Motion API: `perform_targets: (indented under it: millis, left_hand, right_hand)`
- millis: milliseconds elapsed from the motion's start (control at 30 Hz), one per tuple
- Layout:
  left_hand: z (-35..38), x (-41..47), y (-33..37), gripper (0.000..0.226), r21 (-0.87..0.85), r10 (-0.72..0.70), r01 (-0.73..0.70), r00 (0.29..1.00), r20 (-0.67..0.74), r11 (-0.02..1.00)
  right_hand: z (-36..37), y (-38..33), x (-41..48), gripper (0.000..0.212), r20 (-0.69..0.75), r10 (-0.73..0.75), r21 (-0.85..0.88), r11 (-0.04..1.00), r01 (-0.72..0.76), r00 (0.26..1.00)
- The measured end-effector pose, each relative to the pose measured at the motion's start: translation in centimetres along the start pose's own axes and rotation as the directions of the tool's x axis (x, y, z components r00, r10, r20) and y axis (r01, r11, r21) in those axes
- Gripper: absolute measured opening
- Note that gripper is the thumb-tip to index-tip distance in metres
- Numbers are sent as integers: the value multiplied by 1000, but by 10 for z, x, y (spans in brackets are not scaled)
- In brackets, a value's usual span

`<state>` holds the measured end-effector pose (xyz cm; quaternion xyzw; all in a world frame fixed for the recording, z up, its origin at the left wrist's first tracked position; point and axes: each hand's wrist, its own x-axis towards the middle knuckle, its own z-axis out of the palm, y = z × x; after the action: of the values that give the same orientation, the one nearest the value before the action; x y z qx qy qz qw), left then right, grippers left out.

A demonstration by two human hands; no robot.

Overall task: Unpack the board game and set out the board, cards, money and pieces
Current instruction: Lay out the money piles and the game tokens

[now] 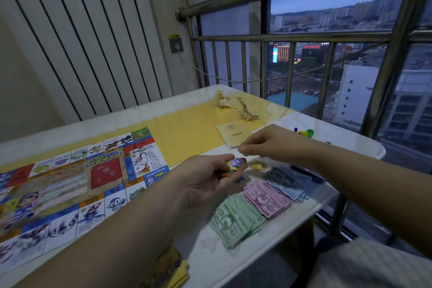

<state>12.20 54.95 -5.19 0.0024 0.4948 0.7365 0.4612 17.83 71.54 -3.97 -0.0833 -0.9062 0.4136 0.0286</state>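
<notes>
Bench (163, 110), near edge: green notes (236, 220), then pink notes (266, 199) and grey-blue notes (287, 182), fanned. Left hand (205, 177) is palm-up above them, fingers curled round star tokens (235, 165). Right hand (264, 142) just beyond, fingertips pressed together; blurred, cannot tell contents. Board (70, 182) lies flat at left. Farther: booklet (231, 134), coloured pawns (305, 133).

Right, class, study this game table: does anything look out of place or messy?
Yes. Two crumpled wads of beige paper lie at the far end of the white table; they look like rubbish, not game parts. The green banknotes are loosely fanned, not stacked.
</notes>
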Motion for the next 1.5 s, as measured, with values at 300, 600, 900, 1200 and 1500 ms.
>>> perform_targets:
  millis: [300, 600, 900, 1200, 1500]
  left_hand:
    - [-4, -5, 2, 39, 121, 82, -80, 997, -14, 990]
    - [-33, -13, 6, 27, 105, 108, -95, 987, -120, 990]
    - [-31, -22, 10, 30, 19, 44, -43, 995, -86, 999]
    - [-27, -22, 5, 38, 31, 44, -44, 999, 1, 999]
    - [-25, -19, 3, 33, 36, 72, -72, 997, -10, 997]
  right_hand:
    - [4, -5, 5, 7, 15, 12, 152, 988, -14, 1000]
    - [29, -16, 9, 26, -4, -31, -28, 999, 31, 1000]
    - [16, -23, 16, 3, 59, -22, 26, 999, 20, 998]
    - [-1, -2, 8, 24, -46, 36, -165, 985, -43, 998]
    - [29, -26, 6, 7, 137, -45, 49, 998, 38, 990]
